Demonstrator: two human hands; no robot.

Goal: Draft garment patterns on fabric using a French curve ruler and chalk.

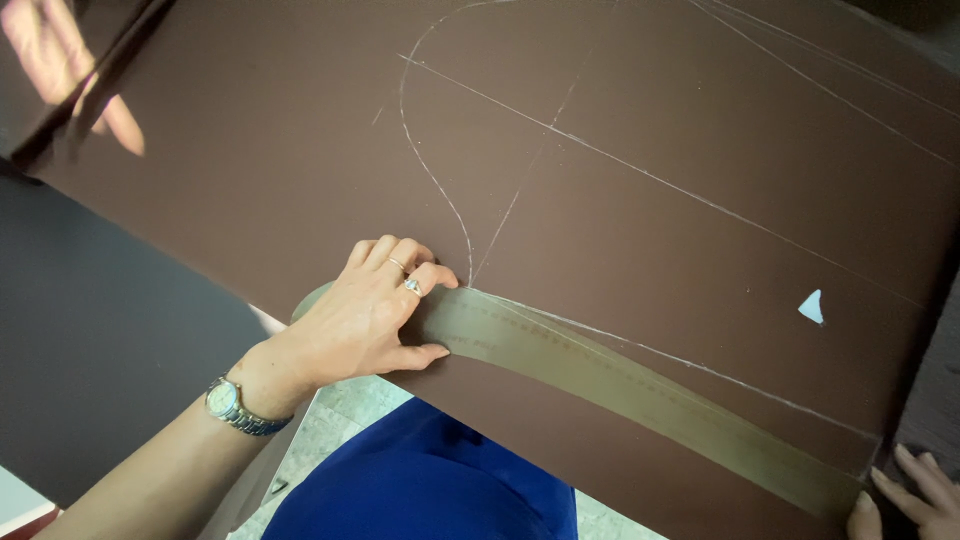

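brown fabric [620,120], white chalk lines [640,175]; olive, seemingly translucent curved ruler [640,390].

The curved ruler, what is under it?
Brown fabric with chalk lines lies under the curved ruler. The left hand and right hand press its ends, hiding those parts.

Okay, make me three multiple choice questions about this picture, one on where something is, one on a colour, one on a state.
1. Where does the left hand rest?
A. on the near-left end of the curved ruler
B. on the chalk piece
C. on the floor

2. What colour is the small triangular chalk piece on the brown fabric?
A. red
B. pale blue-white
C. black

3. How does the ruler lie?
A. rolled up
B. standing on edge
C. flat along a chalk line

Answers: 1 A, the fingers press that end. 2 B, it shows light against the brown. 3 C, both the left hand and the right hand hold its ends down flat.
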